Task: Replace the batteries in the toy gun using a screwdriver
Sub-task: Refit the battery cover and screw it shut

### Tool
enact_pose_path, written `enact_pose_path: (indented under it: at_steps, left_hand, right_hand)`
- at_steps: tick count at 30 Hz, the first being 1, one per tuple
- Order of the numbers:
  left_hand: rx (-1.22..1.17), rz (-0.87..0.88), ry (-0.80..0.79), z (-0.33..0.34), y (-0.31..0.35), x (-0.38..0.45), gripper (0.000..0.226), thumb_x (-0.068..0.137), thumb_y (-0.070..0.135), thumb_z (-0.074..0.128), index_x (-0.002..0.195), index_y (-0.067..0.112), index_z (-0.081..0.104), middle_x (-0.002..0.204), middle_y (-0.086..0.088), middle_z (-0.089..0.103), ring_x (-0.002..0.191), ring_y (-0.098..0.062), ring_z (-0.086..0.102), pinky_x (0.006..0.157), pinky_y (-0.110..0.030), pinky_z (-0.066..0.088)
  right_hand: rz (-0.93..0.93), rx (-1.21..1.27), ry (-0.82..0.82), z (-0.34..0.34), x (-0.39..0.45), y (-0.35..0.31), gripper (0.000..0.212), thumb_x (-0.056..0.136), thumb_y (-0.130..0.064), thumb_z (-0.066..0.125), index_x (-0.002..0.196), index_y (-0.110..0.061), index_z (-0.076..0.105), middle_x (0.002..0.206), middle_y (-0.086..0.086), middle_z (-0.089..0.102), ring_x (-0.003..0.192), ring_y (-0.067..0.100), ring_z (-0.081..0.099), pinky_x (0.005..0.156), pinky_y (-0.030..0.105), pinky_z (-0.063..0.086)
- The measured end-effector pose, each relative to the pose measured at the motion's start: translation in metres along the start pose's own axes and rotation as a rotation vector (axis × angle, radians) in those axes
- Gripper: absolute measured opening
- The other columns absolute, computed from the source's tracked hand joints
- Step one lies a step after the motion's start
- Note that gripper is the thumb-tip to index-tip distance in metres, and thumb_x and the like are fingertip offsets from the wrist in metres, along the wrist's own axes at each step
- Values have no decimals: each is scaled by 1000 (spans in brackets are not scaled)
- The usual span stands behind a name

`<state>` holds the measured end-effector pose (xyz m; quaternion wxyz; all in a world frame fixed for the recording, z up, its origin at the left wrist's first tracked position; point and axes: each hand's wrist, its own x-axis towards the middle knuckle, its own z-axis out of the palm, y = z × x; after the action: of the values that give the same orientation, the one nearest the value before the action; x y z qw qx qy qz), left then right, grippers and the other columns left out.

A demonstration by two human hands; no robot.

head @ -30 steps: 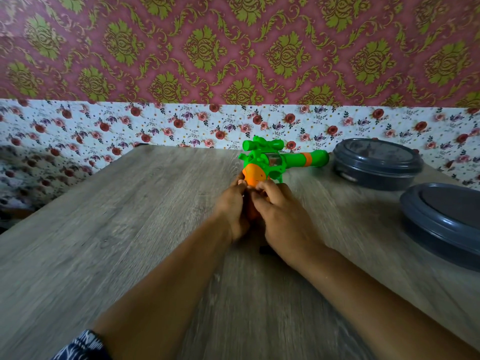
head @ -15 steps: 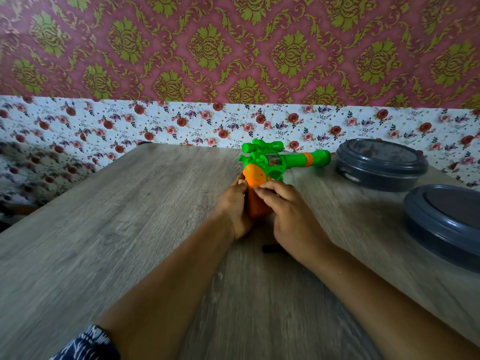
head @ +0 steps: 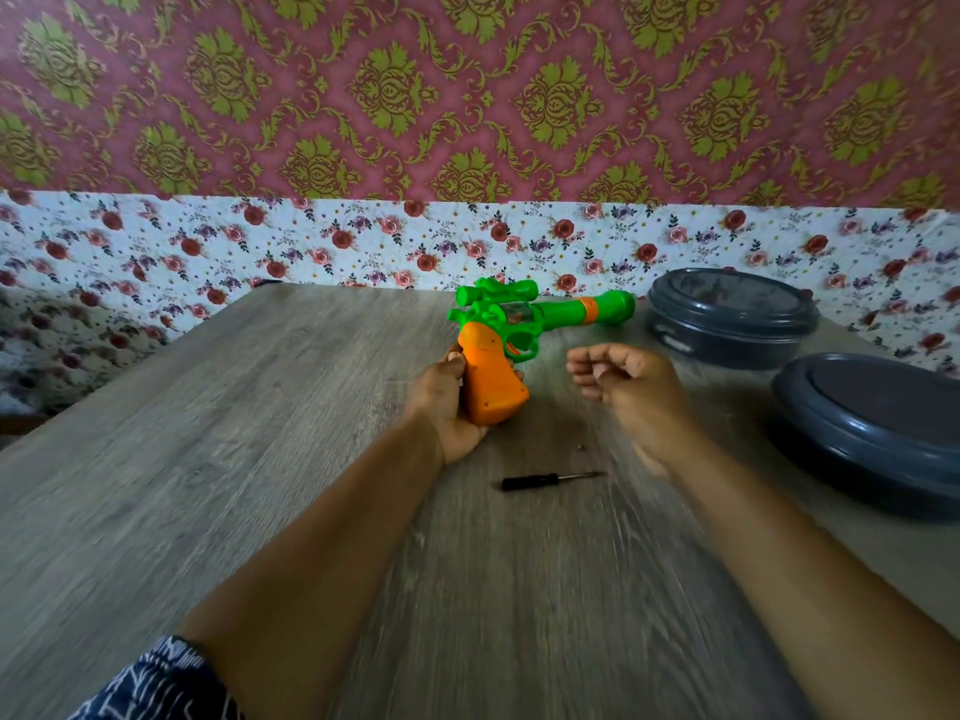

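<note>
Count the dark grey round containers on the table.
2. One container sits at the far right by the floral wall; the other is nearer, at the right edge, partly cut off. More may lie out of frame.

Your gun (head: pixel 511 324) is green with an orange grip, scope on top, barrel pointing right, held upright above the table by the grip. Your screwdriver (head: pixel 545 480), small with a black handle, lies flat on the table nearer you, tip pointing right.
</note>
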<state>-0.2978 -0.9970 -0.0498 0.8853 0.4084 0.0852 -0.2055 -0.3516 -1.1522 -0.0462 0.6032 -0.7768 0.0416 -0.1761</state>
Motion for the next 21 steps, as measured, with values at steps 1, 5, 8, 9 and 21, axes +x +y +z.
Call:
enact_pose_path:
  at_steps: [1, 5, 8, 9, 21]
  left_hand:
    - [-9, -5, 2, -1, 1, 0, 45, 102, 26, 32, 147, 23, 27, 135, -20, 51, 112, -34, 56, 83, -45, 44]
    - [-26, -18, 5, -1, 1, 0, 45, 102, 27, 33, 147, 25, 27, 135, -20, 51, 104, -32, 57, 83, -45, 44]
    - [-14, -21, 10, -2, 1, 2, 46, 102, 28, 33, 147, 25, 27, 134, -19, 52, 107, -32, 58, 78, -45, 45]
    - [-14, -22, 14, -2, 1, 3, 46, 102, 28, 33, 147, 25, 27, 134, -19, 52, 109, -33, 58, 78, -45, 45]
    - [-12, -3, 11, -1, 0, 0, 46, 102, 27, 33, 147, 24, 27, 132, -20, 53, 101, -32, 61, 76, -44, 47]
  right_hand:
    - [10, -10, -16, -10, 0, -4, 28, 92, 7, 40, 93, -9, 64, 88, 4, 64, 79, 11, 57, 72, 21, 47]
    - [84, -292, -245, -39, -5, -14, 16, 83, 4, 60, 82, -10, 67, 83, 6, 67, 65, 11, 53, 57, 21, 44]
    - [86, -518, -421, -33, -7, -13, 10, 76, -2, 70, 80, -12, 71, 78, 5, 69, 68, 10, 57, 59, 20, 45]
    - [70, -565, -446, -30, -7, -12, 11, 74, -4, 72, 78, -14, 72, 76, 2, 69, 71, 8, 59, 62, 19, 45]
    - [-114, -790, -432, -17, -7, -9, 9, 75, -8, 72, 72, -16, 69, 70, -9, 63, 71, 0, 56, 60, 14, 38]
